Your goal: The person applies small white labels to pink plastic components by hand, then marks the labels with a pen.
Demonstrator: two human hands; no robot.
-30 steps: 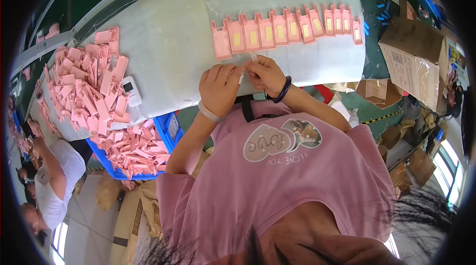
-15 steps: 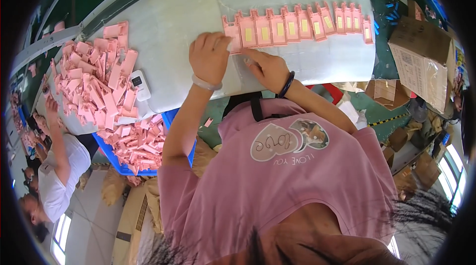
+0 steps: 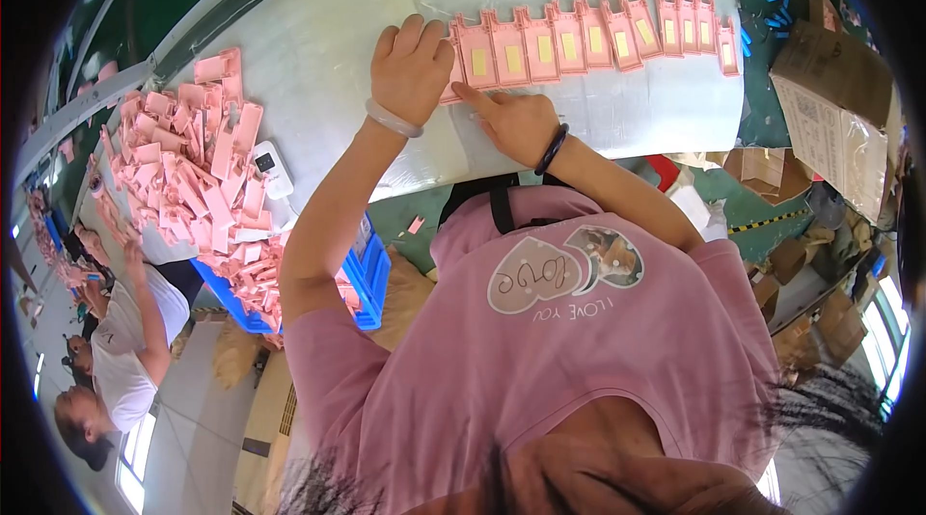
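Note:
A row of flat pink plastic parts (image 3: pixel 513 47), most with a pale yellow rectangle on the face, lies across the white table. At the row's left end, my left hand (image 3: pixel 410 76) is closed with its fingers curled. It partly covers the last pink part (image 3: pixel 451 86), and whatever the fingers hold is hidden. My right hand (image 3: pixel 518 124) lies just below the row. Its index finger is stretched out, with the tip on the lower edge of that same part, and nothing shows in its grasp.
To the left is a heap of pink plastic parts (image 3: pixel 188 163), next to a small white device (image 3: pixel 273 171). Below it stands a blue crate (image 3: pixel 371 269) with more parts. A cardboard box (image 3: pixel 834 120) stands at the right. Another person (image 3: pixel 125 341) works at far left.
My left hand has lifted slightly away from me, its fingers curled more. My right index finger has moved left onto the end part. The view has shifted slightly.

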